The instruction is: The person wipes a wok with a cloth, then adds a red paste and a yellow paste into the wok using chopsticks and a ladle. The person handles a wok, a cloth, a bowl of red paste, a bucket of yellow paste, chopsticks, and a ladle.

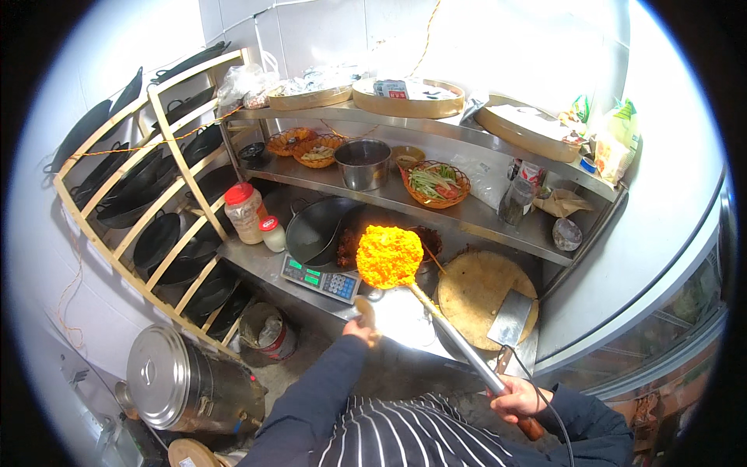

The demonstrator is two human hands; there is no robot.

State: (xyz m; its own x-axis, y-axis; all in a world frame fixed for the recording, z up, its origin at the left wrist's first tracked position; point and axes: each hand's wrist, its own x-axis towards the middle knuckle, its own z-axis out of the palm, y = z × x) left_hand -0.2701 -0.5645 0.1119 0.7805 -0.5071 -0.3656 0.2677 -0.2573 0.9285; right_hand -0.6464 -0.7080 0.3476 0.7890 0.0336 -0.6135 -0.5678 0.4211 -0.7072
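My right hand [516,400] grips the wooden end of a long metal ladle handle [467,344]. Its bowl, heaped with bright orange, wet-looking food [390,257], is held over the counter's front. In my left hand [358,330] is a small tan, rounded object [366,312]; its exact kind is unclear. Just beyond the ladle, a black divided pot [312,227] rests on or behind a digital scale [320,276]. Dark red chunks [348,245] lie in its right part, partly hidden by the ladle. Behind the heap, another container of dark red food [430,240] shows partly.
A cleaver [510,318] lies on a round chopping block [478,280] at right. Lidded jars [244,213] stand left of the pot. Above runs a steel shelf [373,201] with baskets of vegetables [435,184]. A wooden rack of black pans [157,175] and a large steel drum [192,379] flank my left.
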